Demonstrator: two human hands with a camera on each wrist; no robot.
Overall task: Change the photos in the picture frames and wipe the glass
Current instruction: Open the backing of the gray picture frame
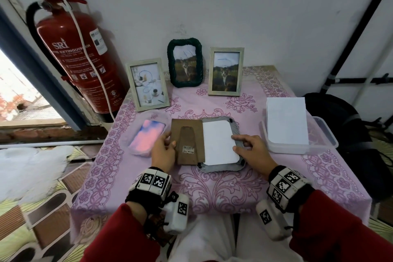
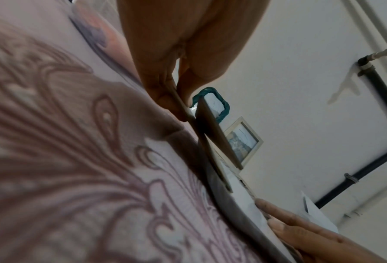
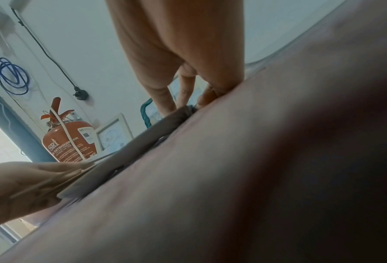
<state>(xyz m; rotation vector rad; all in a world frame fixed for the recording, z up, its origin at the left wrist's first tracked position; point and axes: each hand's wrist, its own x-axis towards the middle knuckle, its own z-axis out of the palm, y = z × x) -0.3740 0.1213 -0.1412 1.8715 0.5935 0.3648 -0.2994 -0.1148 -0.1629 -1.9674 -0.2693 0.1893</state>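
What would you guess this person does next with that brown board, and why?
Probably the left hand slides the brown backing board rightward over the white photo back. The board covers only the left part of the grey frame lying face down, and the right hand holds the photo's edge flat, ready for closing.

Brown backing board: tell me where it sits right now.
In the head view the brown backing board lies centre-table, pinched by the left hand, slid left off the grey frame, with the pink cloth on its left.
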